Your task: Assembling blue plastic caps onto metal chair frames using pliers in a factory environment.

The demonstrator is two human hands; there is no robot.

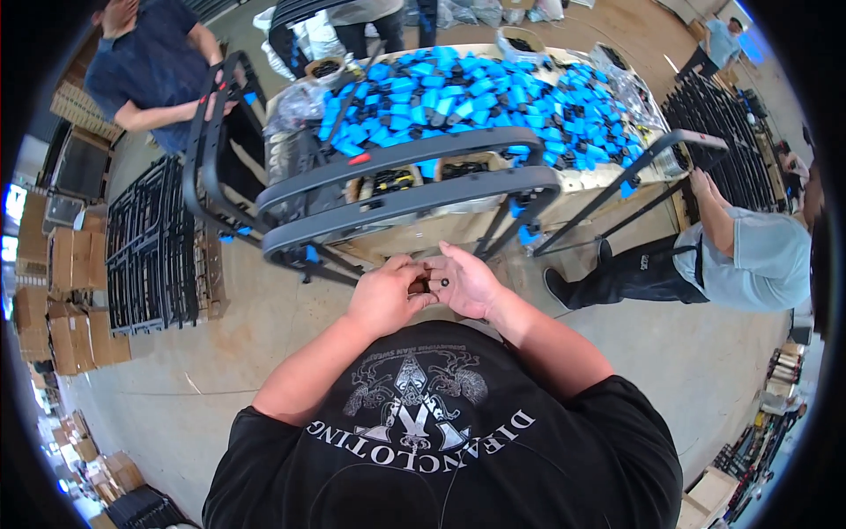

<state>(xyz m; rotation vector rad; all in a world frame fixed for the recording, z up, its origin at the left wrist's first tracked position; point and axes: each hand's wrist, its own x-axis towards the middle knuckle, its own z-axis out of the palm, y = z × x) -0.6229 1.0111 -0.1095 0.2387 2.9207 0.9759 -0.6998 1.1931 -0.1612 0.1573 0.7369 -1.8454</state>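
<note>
Black small part (443, 283): resting on the upturned palm of the right hand (465, 282), dead centre, close to the chest.
Right hand: spread flat, cupping rather than gripping.
Left hand (386, 295): curled, fingertips pinching at something tiny beside the right palm; hard to tell what.
Progress: looks early, nothing yet fitted to the black frame (401, 198) at 12 o'clock.
Left to do: blue-and-black pieces (467, 97) heaped on the counter (608, 181) beyond.
Around: stacked black frames (150, 247) on the floor at 9 o'clock, cardboard boxes (53, 300) further out.
In the way: a seated person (749, 260) at 3 o'clock, another person (154, 66) at 11.
</note>
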